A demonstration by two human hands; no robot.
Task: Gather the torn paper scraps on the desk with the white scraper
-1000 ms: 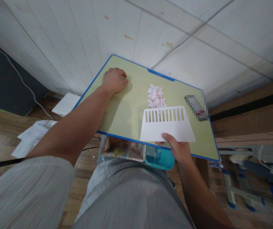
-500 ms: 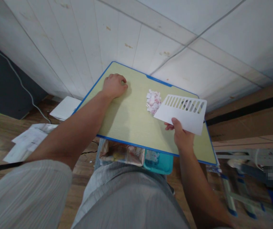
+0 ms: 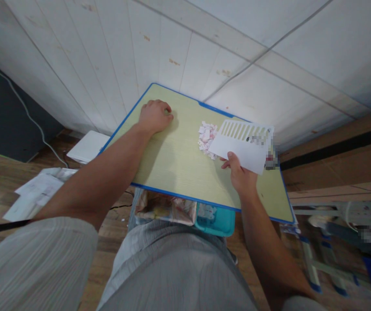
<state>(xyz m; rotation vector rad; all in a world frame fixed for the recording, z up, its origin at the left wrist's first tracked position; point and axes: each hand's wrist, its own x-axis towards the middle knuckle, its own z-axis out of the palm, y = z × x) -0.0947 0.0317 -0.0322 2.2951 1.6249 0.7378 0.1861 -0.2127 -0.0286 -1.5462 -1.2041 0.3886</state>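
My right hand (image 3: 242, 170) grips a flat white slotted sheet (image 3: 240, 149), thumb on top and fingers underneath. A row of slots runs along the sheet's far edge. Its left corner reaches the small pile of torn paper scraps (image 3: 207, 137) on the pale yellow board (image 3: 185, 160) with a blue rim. Farther left, my left hand (image 3: 155, 115) rests on the board with fingers curled in. A small gap shows between its thumb and forefinger, and nothing is visible in it.
Under the board's near edge are a lined box (image 3: 166, 211) and a turquoise bin (image 3: 219, 222) with scraps inside. A white panelled wall (image 3: 114, 56) rises behind the board. Brown cardboard (image 3: 341, 168) is at the right. Papers (image 3: 41, 190) lie at the left.
My right hand has moved the slotted sheet slightly left and away from me, and its tilt has shifted a little. My left hand has stayed put.
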